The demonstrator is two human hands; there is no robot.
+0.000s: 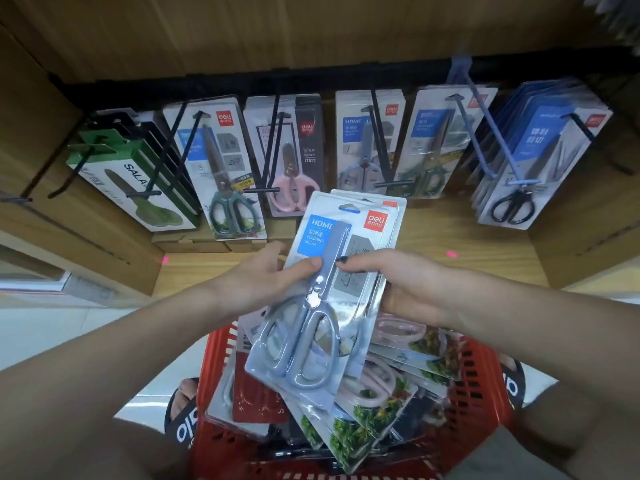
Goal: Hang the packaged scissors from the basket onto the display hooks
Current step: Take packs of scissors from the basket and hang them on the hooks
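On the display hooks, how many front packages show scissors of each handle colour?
Counting only the front package of each row on the display hooks:
Green handles: 3
Pink handles: 1
Grey-blue handles: 1
Black handles: 1
Total: 6

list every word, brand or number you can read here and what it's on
"HOME", "deli": held grey scissors pack
"SALA": green box, cut off
"deli": hung green-handled pack
"deli", "170": pink scissors pack
"HOME": hung grey pack
Chinese lines and small print: too blurred.
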